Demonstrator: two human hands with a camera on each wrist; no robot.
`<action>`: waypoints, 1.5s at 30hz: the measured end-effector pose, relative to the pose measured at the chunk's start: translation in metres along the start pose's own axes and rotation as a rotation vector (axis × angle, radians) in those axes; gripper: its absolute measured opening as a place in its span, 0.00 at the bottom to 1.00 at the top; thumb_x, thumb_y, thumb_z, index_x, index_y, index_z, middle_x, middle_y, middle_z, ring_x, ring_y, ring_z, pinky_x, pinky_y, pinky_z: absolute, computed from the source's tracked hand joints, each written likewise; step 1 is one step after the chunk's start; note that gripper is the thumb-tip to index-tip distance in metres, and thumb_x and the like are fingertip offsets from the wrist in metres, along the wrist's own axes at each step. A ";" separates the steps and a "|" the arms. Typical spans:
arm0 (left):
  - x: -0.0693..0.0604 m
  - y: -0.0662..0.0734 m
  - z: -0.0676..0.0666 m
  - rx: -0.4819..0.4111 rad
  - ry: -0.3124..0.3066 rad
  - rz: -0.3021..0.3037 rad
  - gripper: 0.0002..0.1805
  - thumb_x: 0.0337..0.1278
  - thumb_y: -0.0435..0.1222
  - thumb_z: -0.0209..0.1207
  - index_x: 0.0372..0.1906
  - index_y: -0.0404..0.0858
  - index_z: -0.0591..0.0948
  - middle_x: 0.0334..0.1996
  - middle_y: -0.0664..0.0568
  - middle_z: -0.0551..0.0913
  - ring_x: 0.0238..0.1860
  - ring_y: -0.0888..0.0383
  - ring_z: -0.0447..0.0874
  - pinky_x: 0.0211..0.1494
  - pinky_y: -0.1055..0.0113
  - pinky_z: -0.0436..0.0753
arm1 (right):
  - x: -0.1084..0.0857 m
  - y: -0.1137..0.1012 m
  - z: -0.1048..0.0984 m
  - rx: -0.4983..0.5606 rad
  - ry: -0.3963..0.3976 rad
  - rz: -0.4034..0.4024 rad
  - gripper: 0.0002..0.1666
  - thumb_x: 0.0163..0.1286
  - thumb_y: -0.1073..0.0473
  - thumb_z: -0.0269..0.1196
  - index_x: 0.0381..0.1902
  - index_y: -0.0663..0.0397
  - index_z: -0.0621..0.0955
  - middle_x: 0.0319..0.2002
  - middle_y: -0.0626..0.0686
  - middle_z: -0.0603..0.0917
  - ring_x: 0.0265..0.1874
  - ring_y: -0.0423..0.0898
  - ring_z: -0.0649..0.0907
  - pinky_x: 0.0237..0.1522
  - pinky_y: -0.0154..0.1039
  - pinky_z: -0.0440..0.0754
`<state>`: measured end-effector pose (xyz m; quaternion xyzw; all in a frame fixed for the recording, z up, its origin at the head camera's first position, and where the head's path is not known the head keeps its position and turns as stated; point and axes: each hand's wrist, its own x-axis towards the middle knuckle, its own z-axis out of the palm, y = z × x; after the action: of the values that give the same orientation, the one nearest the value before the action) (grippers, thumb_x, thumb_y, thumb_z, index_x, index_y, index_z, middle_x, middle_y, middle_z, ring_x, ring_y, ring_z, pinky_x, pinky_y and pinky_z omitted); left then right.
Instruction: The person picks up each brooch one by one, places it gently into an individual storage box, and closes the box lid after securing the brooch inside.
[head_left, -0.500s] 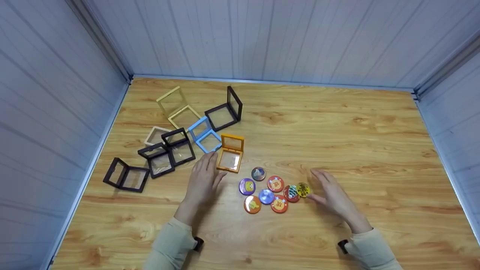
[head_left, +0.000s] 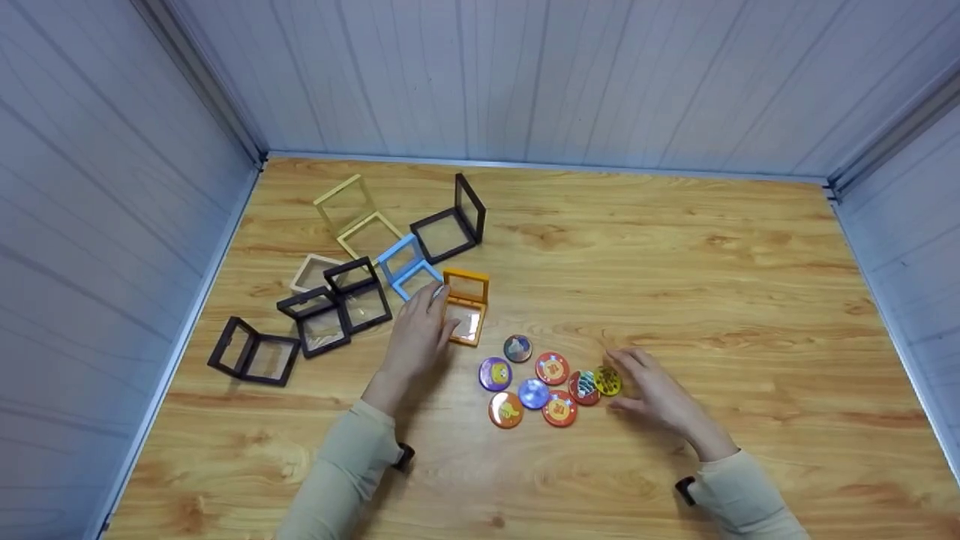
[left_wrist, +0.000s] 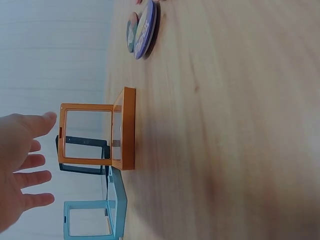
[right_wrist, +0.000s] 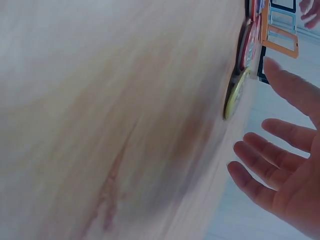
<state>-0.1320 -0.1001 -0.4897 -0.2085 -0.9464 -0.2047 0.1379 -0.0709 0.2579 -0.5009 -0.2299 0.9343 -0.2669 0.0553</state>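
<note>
My left hand (head_left: 418, 328) hovers over the left side of an orange hinged display frame (head_left: 466, 334), which stands with its lid raised. In the left wrist view its fingers (left_wrist: 33, 179) are apart and hold nothing, and the orange frame (left_wrist: 128, 129) is beside the thumb. At the right, my right hand (head_left: 660, 396) is beside a yellow round badge (head_left: 607, 381), its thumb and fingers spread. The right wrist view shows a gap between those fingers (right_wrist: 255, 160) and the yellow badge (right_wrist: 237, 95). That badge overlaps a red patterned badge (head_left: 583, 388).
More badges lie close by: purple (head_left: 495, 373), orange (head_left: 505, 410), blue (head_left: 533, 393), dark (head_left: 517, 348) and two red ones. Opened frames stand at the left, among them a blue one (head_left: 397, 260), a yellow one (head_left: 343, 238) and several black ones (head_left: 271, 381). Pale panel walls (head_left: 495, 82) enclose the table.
My left hand has moved up and right, from beside the orange frame to over its left side. The right hand has shifted slightly left, closer around the yellow badge.
</note>
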 end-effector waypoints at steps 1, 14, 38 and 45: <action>0.003 -0.001 0.001 0.002 0.003 0.003 0.27 0.55 0.39 0.56 0.57 0.27 0.67 0.56 0.36 0.65 0.56 0.43 0.64 0.57 0.52 0.65 | 0.001 0.000 0.000 0.004 -0.011 -0.002 0.42 0.43 0.61 0.72 0.57 0.67 0.68 0.50 0.61 0.70 0.50 0.59 0.71 0.52 0.53 0.68; 0.033 -0.012 0.007 -0.032 -0.054 -0.016 0.27 0.54 0.35 0.57 0.59 0.31 0.65 0.60 0.38 0.62 0.58 0.42 0.63 0.56 0.48 0.65 | 0.007 0.003 0.000 -0.017 -0.120 -0.029 0.41 0.46 0.58 0.70 0.58 0.64 0.68 0.51 0.59 0.69 0.51 0.55 0.70 0.52 0.50 0.69; 0.053 -0.018 0.010 -0.138 -0.100 0.000 0.15 0.56 0.27 0.52 0.50 0.31 0.75 0.49 0.39 0.74 0.51 0.45 0.71 0.55 0.56 0.69 | 0.018 0.008 -0.001 -0.006 -0.167 -0.077 0.30 0.45 0.60 0.71 0.47 0.64 0.75 0.42 0.55 0.70 0.42 0.49 0.72 0.46 0.47 0.72; 0.053 -0.020 0.011 -0.133 -0.112 -0.049 0.14 0.56 0.27 0.52 0.49 0.33 0.76 0.48 0.42 0.75 0.50 0.47 0.72 0.54 0.58 0.70 | 0.018 0.008 0.000 -0.014 -0.157 -0.080 0.29 0.45 0.60 0.71 0.46 0.62 0.76 0.42 0.54 0.70 0.41 0.49 0.73 0.46 0.47 0.73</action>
<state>-0.1893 -0.0937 -0.4872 -0.2050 -0.9417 -0.2584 0.0658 -0.0904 0.2553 -0.5042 -0.2875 0.9190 -0.2436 0.1160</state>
